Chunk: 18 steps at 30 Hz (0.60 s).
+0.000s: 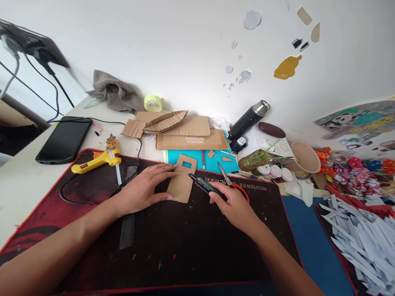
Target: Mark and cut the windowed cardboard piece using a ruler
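A small cardboard piece (180, 188) with a rectangular window cut near its top lies on the black mat. My left hand (148, 185) rests on its left side, fingers stretched out and thumb touching the lower left edge. In my right hand (230, 201) is a dark green utility knife (203, 185), its tip pointing left, near the right edge of the cardboard. A dark ruler (126, 232) lies partly hidden under my left hand and forearm. Red-handled scissors (226, 174) lie just beyond my right hand.
A yellow glue gun (98, 163) and a phone (64, 139) are at left. Behind sit cardboard pieces (197, 123), a boat-shaped cardboard form (166, 122) and a blue sheet (212, 159). A black flask (247, 120) leans against the wall. Paper strips (361, 242) are piled at right.
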### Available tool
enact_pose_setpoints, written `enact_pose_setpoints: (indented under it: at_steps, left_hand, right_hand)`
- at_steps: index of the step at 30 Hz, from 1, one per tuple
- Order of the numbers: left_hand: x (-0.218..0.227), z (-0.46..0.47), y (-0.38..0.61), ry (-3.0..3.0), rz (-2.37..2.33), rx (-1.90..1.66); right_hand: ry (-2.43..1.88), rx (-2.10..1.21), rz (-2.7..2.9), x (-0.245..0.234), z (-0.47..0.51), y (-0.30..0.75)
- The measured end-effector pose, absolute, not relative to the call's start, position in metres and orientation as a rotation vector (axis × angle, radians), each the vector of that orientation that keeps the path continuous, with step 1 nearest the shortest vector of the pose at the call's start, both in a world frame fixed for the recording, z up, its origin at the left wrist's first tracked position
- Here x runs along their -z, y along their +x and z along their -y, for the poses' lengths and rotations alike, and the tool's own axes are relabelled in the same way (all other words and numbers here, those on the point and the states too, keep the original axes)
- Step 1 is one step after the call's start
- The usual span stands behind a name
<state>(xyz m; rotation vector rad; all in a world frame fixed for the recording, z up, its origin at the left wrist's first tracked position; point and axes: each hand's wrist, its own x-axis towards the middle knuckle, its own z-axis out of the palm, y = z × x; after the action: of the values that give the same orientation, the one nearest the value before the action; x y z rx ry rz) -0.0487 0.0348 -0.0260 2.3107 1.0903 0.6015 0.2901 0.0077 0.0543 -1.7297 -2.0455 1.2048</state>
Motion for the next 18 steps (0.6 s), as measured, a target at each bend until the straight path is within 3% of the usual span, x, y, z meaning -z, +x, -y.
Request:
enact_pose_setpoints:
  at_steps: [18]
  left_hand:
    - [0.0296,-0.0337,-0.042,2.428,-1.138,-0.453]
  right_hand:
    - [-1.636,-1.021,2.344,-0.0618,0.0012,0.2838]
